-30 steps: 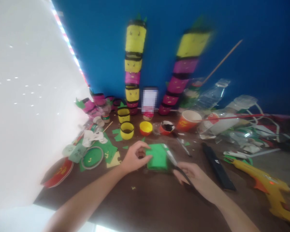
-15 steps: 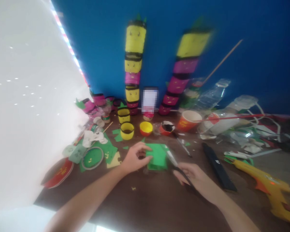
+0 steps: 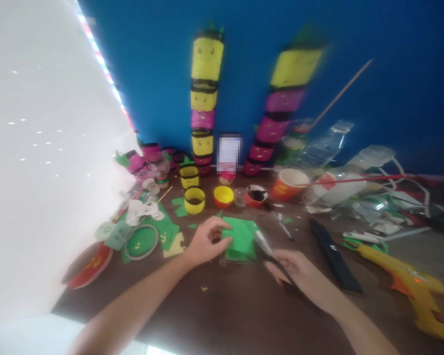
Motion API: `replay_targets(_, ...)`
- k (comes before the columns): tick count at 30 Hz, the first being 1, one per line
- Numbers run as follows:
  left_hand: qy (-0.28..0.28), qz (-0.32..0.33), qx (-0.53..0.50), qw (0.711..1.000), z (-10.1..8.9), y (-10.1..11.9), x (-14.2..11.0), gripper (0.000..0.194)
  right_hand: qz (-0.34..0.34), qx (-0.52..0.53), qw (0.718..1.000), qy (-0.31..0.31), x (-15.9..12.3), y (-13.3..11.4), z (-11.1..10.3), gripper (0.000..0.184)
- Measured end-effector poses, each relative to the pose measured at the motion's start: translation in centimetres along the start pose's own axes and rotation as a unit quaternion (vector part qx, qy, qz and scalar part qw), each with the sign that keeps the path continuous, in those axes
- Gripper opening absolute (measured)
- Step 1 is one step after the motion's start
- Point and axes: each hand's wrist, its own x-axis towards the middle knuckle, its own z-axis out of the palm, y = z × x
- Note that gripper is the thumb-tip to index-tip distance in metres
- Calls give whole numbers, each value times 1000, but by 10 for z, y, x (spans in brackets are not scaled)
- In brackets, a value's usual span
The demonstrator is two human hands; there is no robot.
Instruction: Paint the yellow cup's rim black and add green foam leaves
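Observation:
A green sheet [image 3: 241,240], folded or stacked so that its layers blur together, is pinched at its left edge by my left hand [image 3: 207,241]. My right hand [image 3: 295,268] grips a pair of scissors [image 3: 263,242] with dark handles. Their pale blades lie at the right edge of the sheet; blur hides how far apart they are. Just behind the sheet stand a yellow cup with a black rim [image 3: 194,200], a small cup with a yellow inside [image 3: 224,197] and a red cup with something dark in it [image 3: 256,195].
A yellow glue gun [image 3: 403,283] and a long black object [image 3: 335,256] lie on the right. Plastic bottles [image 3: 327,143] crowd the back right. On the left are a tape ring [image 3: 141,242] and green scraps [image 3: 170,231]. Two decorated columns [image 3: 203,98] rise against the blue wall [image 3: 151,64].
The green sheet has shifted very slightly at its upper edge. Both hands and the scissors stay almost in place.

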Motion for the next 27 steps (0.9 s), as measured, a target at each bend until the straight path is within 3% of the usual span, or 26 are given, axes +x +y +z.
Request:
replay_targets(14,23,-24,-17,999,1,3,0,23,8,6,1000,14,0,9,0,45)
replay_targets(27,38,35,43,998,-3,-2,2,20,15,7,1000,-1,-1,11,1,45)
